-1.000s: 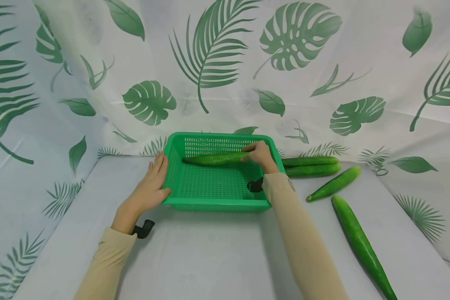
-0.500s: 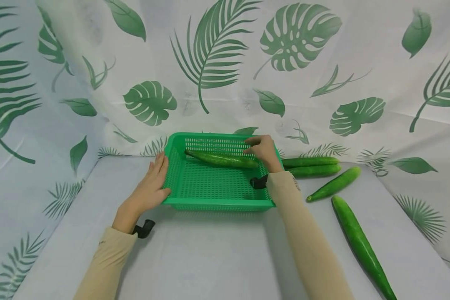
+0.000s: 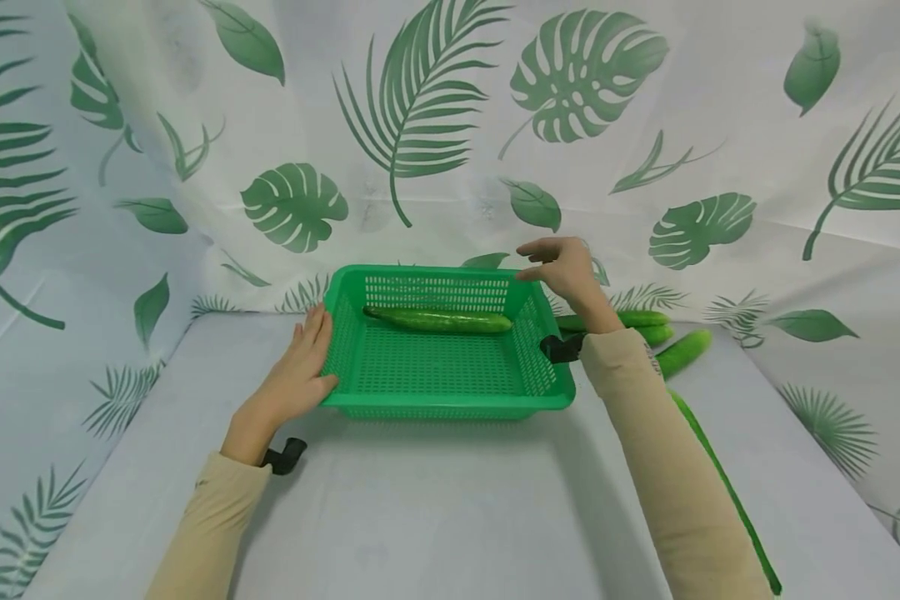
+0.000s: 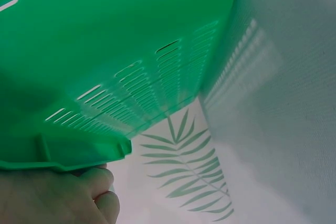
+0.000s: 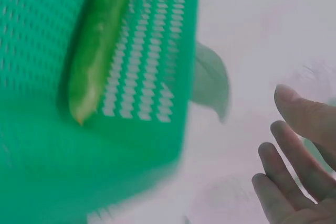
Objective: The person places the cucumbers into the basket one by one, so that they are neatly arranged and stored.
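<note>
A green cucumber [image 3: 438,320] lies lengthwise in the green plastic basket [image 3: 450,402], along its far side. My left hand [image 3: 291,379] rests against the basket's left rim, its fingers straight. In the left wrist view, part of that hand [image 4: 58,198] shows right at the edge of the rim. Over the basket's far right corner, my right hand [image 3: 566,268] is raised with nothing in its fingers. The right wrist view shows this hand [image 5: 302,169] with fingers spread, apart from the basket and the cucumber [image 5: 100,51].
Right of the basket lie several more cucumbers, including one at the back [image 3: 645,318] and a shorter-looking one [image 3: 685,352]. My right sleeve [image 3: 667,442] partly hides a long cucumber [image 3: 735,496]. Behind stands a leaf-printed curtain [image 3: 450,200].
My right hand has let go of the cucumber inside the basket, then risen and moved right, out over the corner. The cucumber has settled in the basket. My left hand has stayed in place.
</note>
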Demonstrator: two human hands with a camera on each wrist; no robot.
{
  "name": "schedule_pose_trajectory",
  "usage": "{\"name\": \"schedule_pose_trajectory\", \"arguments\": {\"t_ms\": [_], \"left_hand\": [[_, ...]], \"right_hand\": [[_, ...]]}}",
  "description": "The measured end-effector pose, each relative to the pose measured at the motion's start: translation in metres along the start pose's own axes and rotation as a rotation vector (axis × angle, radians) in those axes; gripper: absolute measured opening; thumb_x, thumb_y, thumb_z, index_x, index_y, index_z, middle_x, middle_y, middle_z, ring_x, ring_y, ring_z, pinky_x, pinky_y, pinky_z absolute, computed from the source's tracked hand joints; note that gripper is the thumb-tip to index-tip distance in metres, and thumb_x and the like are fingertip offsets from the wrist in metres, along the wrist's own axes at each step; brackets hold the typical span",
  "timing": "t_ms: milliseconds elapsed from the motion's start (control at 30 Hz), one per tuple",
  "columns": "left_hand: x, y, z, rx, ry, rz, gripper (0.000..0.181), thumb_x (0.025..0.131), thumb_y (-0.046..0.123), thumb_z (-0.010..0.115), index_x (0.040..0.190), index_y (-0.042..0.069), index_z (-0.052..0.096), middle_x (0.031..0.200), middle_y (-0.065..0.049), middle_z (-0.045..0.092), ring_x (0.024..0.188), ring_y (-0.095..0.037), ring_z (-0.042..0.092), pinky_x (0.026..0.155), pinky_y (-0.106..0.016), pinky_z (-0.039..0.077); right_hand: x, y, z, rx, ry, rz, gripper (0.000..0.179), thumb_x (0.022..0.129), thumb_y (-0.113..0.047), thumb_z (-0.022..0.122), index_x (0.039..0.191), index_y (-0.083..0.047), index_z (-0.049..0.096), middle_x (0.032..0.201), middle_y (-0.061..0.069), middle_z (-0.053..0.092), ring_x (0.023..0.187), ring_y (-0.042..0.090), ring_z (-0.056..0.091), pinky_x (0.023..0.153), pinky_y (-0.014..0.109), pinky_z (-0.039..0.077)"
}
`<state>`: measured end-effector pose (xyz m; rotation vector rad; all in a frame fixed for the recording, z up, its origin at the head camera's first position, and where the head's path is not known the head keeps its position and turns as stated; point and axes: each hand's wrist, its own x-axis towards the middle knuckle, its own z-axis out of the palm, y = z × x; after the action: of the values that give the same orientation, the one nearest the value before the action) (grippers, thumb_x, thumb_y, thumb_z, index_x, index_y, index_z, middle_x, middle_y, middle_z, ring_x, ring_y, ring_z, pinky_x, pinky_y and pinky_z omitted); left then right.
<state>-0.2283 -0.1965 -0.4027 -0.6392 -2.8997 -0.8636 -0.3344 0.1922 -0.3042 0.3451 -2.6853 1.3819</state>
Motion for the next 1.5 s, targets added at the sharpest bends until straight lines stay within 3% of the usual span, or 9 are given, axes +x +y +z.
{"name": "schedule_pose_trajectory", "arguments": {"t_ms": [333,500,633,767,867,1000,1067,1367,1500], "left_hand": [[-0.002,-0.003,-0.002,-0.001,-0.005,-0.018,0.089,0.086,0.004,0.051,0.153,-0.010,-0.005,0.162,-0.020,-0.017,0.149,-0.030,-0.018,0.119,-0.052,-0.005],[-0.003,-0.003,-0.004,-0.003,-0.012,-0.023,0.089,0.086,0.005,0.050,0.153,-0.009,-0.006,0.162,-0.018,-0.018,0.149,-0.029,-0.018,0.119,-0.051,-0.005],[-0.002,-0.004,-0.004,0.000,-0.013,-0.019,0.089,0.086,0.005,0.051,0.153,-0.010,-0.005,0.162,-0.019,-0.018,0.149,-0.029,-0.018,0.119,-0.052,-0.005],[-0.001,-0.004,-0.003,0.008,-0.013,-0.016,0.088,0.086,0.006,0.050,0.153,-0.010,-0.005,0.162,-0.019,-0.018,0.149,-0.029,-0.018,0.119,-0.052,-0.005],[-0.001,-0.004,-0.003,0.005,-0.011,-0.015,0.088,0.086,0.006,0.050,0.153,-0.010,-0.005,0.162,-0.020,-0.017,0.149,-0.030,-0.018,0.119,-0.053,-0.004],[0.000,-0.003,-0.002,0.003,-0.014,-0.011,0.088,0.086,0.006,0.050,0.153,-0.011,-0.005,0.162,-0.021,-0.017,0.149,-0.031,-0.017,0.119,-0.052,-0.005],[0.000,-0.003,-0.002,0.006,-0.015,-0.009,0.088,0.086,0.006,0.051,0.153,-0.011,-0.005,0.161,-0.021,-0.017,0.149,-0.031,-0.017,0.119,-0.052,-0.006],[-0.001,0.001,-0.002,0.001,-0.016,-0.010,0.088,0.087,0.005,0.052,0.153,-0.011,-0.004,0.162,-0.021,-0.018,0.149,-0.032,-0.017,0.119,-0.052,-0.005],[-0.001,0.002,-0.002,-0.001,-0.004,-0.003,0.088,0.087,0.004,0.051,0.153,-0.012,-0.004,0.162,-0.022,-0.016,0.149,-0.033,-0.016,0.119,-0.053,-0.005]], "right_hand": [[-0.024,0.003,-0.083,-0.170,-0.011,-0.051,0.041,0.091,-0.009,0.071,0.129,0.004,0.063,0.134,0.022,0.056,0.133,0.038,0.045,0.109,0.047,0.039],[-0.046,0.023,-0.124,-0.278,-0.044,-0.022,0.044,0.091,-0.012,0.072,0.132,0.001,0.062,0.137,0.022,0.054,0.135,0.042,0.042,0.106,0.052,0.040],[-0.068,0.049,-0.142,-0.383,-0.118,-0.030,0.039,0.090,-0.005,0.071,0.128,0.000,0.065,0.133,0.024,0.057,0.132,0.044,0.045,0.103,0.057,0.041],[-0.092,0.082,-0.147,-0.458,-0.205,-0.084,0.038,0.085,0.005,0.070,0.122,-0.001,0.068,0.127,0.023,0.061,0.123,0.043,0.052,0.098,0.057,0.044],[-0.109,0.109,-0.143,-0.482,-0.253,-0.139,0.040,0.080,0.010,0.071,0.118,-0.003,0.071,0.122,0.019,0.065,0.114,0.034,0.059,0.093,0.044,0.053],[-0.130,0.140,-0.137,-0.484,-0.331,-0.202,0.047,0.073,0.019,0.069,0.112,-0.006,0.074,0.117,0.012,0.068,0.109,0.006,0.059,0.088,0.020,0.052],[-0.137,0.153,-0.135,-0.476,-0.371,-0.217,0.053,0.069,0.024,0.062,0.110,-0.007,0.075,0.116,0.010,0.069,0.110,-0.002,0.056,0.087,0.017,0.050],[-0.156,0.187,-0.129,-0.431,-0.431,-0.311,0.076,0.055,0.033,0.042,0.101,-0.016,0.078,0.118,0.006,0.068,0.121,-0.015,0.040,0.087,0.009,0.042],[-0.160,0.189,-0.125,-0.498,-0.425,-0.343,0.078,0.055,0.032,0.047,0.099,-0.024,0.078,0.122,0.007,0.065,0.126,-0.014,0.034,0.087,0.011,0.041]]}}
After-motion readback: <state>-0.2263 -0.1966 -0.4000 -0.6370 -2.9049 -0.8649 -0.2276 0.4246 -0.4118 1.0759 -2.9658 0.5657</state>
